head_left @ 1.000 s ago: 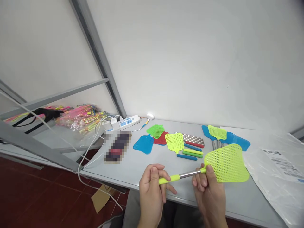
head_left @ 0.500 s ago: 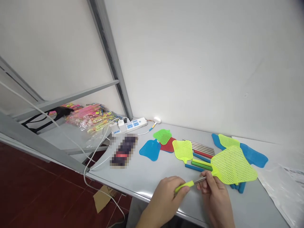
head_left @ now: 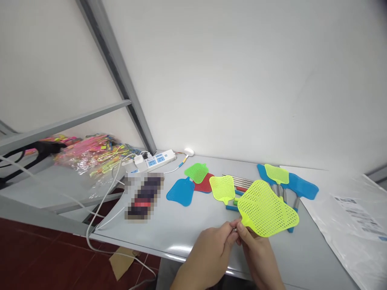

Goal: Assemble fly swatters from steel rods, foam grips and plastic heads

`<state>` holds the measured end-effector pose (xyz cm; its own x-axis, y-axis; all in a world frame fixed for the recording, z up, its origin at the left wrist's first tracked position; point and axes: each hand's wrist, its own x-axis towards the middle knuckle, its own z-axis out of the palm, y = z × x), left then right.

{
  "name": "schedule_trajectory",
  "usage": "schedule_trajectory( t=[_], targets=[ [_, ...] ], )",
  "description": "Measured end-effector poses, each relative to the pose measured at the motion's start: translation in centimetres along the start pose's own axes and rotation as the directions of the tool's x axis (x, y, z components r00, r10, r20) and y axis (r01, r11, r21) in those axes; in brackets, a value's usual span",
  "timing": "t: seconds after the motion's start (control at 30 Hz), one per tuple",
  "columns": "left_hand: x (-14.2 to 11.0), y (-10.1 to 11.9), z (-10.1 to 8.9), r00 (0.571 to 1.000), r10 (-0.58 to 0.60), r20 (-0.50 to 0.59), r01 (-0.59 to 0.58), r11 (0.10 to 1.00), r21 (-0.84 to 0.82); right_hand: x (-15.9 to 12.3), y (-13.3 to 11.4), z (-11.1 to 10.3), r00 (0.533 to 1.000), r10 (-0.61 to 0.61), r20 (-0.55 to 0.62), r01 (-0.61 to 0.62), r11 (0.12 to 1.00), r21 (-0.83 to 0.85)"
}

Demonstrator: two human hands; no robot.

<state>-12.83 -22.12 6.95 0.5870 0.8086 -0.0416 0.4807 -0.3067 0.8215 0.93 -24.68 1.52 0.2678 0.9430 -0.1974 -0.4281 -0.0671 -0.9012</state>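
My right hand (head_left: 258, 251) pinches a yellow-green fly swatter (head_left: 267, 209) at the neck below its perforated head. My left hand (head_left: 213, 249) is closed on the swatter's lower end, fingertips against those of the right hand. A small bit of metal shows between the hands; the handle is hidden in the left fist. Behind the held head lie loose coloured grips, partly covered, and several metal rods (head_left: 237, 181). Left of them are loose swatter heads: yellow (head_left: 222, 188), red (head_left: 204, 184), green (head_left: 198, 173) and blue (head_left: 180, 192).
Swatters with blue heads (head_left: 304, 186) and a yellow head (head_left: 276, 174) lie at the right, beside a white plastic bag (head_left: 341, 213). A power strip (head_left: 160, 158) with white cables and a pixelated object (head_left: 145, 197) occupy the left. Bagged colourful items (head_left: 96, 155) sit beyond the metal frame.
My hands have come together: the left hand moved up the shaft to the right hand, covering the yellow grip and most of the metal. The view has turned slightly to the right.
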Motion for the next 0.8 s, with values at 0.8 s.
schedule_trajectory(
  t=[0.8],
  targets=[
    [0.8,1.0,-1.9,0.998,-0.065,0.022,0.05,0.908,0.417,0.3,-1.4,-0.1,0.999,-0.011,0.043,0.01,0.999,0.033]
  ],
)
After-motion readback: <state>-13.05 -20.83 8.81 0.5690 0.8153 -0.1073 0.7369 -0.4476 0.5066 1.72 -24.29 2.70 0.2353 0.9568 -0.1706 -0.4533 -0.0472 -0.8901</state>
